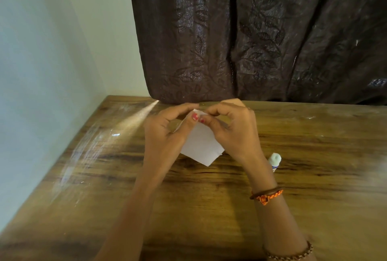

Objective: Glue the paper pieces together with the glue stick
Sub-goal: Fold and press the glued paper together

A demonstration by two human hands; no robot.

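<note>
Above the table (293,208), both hands pinching paper (204,145), glue stick (274,161) beside

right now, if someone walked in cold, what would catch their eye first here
First, the two hands meeting mid-table: the left hand and right hand both pinch the top edge of a white paper. Next, the uncapped glue stick lying on the wooden table just right of the right wrist. Behind it all hangs a dark leaf-patterned curtain.
</note>
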